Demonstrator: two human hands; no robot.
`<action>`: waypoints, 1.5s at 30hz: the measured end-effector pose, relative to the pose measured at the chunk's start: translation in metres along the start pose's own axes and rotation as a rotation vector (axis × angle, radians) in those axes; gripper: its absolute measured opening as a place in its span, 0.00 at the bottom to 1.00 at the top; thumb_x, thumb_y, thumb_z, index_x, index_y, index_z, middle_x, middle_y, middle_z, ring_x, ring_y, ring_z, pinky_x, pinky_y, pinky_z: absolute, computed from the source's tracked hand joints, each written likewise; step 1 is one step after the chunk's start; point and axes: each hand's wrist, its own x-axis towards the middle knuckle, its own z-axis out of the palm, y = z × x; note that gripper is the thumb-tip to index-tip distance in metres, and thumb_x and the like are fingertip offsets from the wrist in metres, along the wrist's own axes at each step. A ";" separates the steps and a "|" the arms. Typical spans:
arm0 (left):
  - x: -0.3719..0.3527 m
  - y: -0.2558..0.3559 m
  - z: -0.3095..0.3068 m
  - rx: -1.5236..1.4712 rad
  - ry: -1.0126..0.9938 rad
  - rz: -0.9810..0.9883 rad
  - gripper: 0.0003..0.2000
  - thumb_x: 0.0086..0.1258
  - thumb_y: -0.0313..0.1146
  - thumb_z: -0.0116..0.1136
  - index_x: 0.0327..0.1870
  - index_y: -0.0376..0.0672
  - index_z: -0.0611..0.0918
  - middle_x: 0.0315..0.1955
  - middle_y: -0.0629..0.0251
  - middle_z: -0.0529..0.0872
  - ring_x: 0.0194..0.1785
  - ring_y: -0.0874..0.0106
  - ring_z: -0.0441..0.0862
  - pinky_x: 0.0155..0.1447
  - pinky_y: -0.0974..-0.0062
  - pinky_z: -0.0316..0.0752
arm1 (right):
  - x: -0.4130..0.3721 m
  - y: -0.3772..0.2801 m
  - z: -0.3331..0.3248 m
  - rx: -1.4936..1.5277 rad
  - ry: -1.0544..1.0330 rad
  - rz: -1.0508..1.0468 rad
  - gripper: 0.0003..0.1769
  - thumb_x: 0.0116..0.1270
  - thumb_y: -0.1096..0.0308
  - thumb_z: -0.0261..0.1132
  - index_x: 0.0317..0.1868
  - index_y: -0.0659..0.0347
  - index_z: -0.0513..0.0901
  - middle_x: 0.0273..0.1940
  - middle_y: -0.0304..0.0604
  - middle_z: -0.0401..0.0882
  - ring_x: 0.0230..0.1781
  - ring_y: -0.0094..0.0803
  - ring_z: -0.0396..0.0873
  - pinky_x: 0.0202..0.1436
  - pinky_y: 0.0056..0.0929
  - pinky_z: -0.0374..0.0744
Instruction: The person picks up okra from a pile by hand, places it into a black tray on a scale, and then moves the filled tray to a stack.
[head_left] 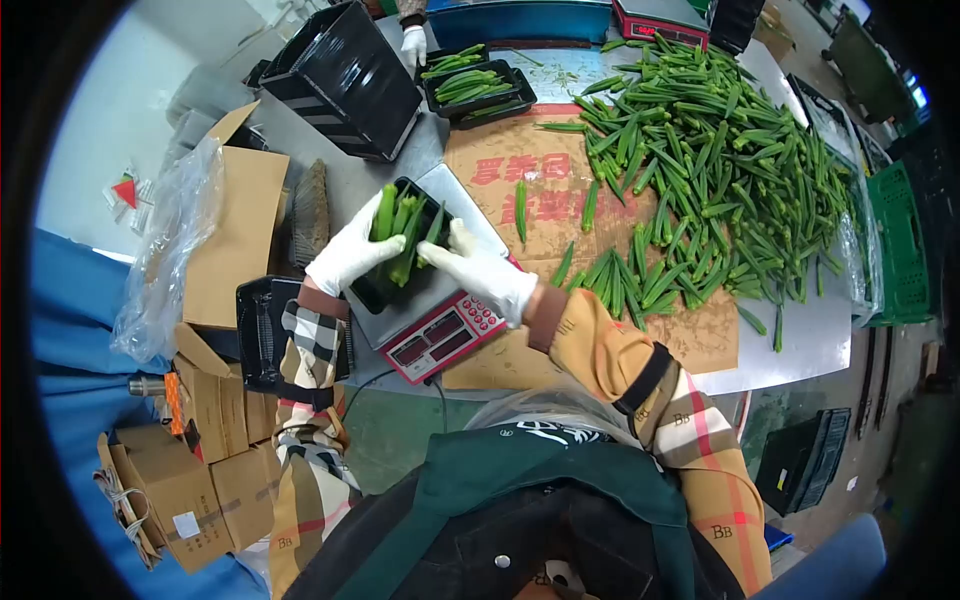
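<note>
"Two gloved hands are at the tray (372, 290). What worries you?"

"Spilling. The okra (400, 235) in it stands above the rim, and the left hand (350, 245) has thumb and fingers closed round some pods. If that grip slackened, a pod could roll out."

"And the right hand (487, 272)?"

"Its thumb and forefinger are slightly parted, close against the pods on the other side. Whether they pinch one, I cannot tell."

"Is the scale (445, 338) a worry?"

"A little. The tray is over its plate, so pressure from either hand could throw off a reading. The display is too small to read."

"What about the pile (720, 150)?"

"It spreads across the cardboard (500, 150), well right of the tray, and a few pods lie loose between. A sleeve (600, 340) sweeping low might catch the nearer ones and scatter them."
</note>
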 end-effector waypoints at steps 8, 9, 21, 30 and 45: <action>-0.016 -0.050 0.012 -0.118 0.585 0.104 0.29 0.76 0.31 0.64 0.75 0.36 0.69 0.67 0.52 0.78 0.71 0.66 0.74 0.75 0.69 0.66 | -0.047 0.088 -0.135 -0.938 0.258 0.127 0.28 0.69 0.56 0.67 0.67 0.57 0.79 0.53 0.59 0.84 0.55 0.55 0.82 0.61 0.45 0.79; -0.022 -0.047 0.009 -0.099 0.658 0.111 0.28 0.76 0.32 0.64 0.74 0.36 0.70 0.66 0.53 0.79 0.70 0.66 0.75 0.75 0.68 0.68 | -0.048 0.091 -0.133 -0.951 0.215 0.140 0.28 0.69 0.57 0.67 0.68 0.55 0.78 0.53 0.59 0.82 0.55 0.56 0.81 0.61 0.45 0.79; -0.057 -0.101 0.051 0.321 0.938 -0.048 0.36 0.66 0.19 0.54 0.78 0.33 0.61 0.77 0.45 0.65 0.81 0.54 0.60 0.83 0.65 0.53 | -0.018 0.115 -0.152 -0.176 0.304 0.235 0.09 0.67 0.72 0.70 0.46 0.63 0.86 0.35 0.37 0.87 0.35 0.25 0.83 0.42 0.24 0.81; -0.039 -0.064 0.086 0.198 0.829 0.115 0.33 0.68 0.14 0.47 0.78 0.38 0.64 0.75 0.48 0.67 0.80 0.55 0.62 0.83 0.64 0.55 | -0.015 -0.032 -0.056 0.079 0.054 -0.004 0.19 0.73 0.73 0.66 0.62 0.67 0.82 0.50 0.39 0.87 0.45 0.23 0.84 0.44 0.24 0.85; -0.061 -0.064 0.055 -0.193 1.039 0.051 0.24 0.76 0.24 0.58 0.73 0.36 0.72 0.68 0.53 0.77 0.70 0.65 0.76 0.73 0.67 0.70 | -0.106 0.157 -0.134 -0.457 0.262 0.213 0.12 0.70 0.74 0.70 0.53 0.64 0.83 0.42 0.41 0.87 0.40 0.20 0.80 0.49 0.23 0.80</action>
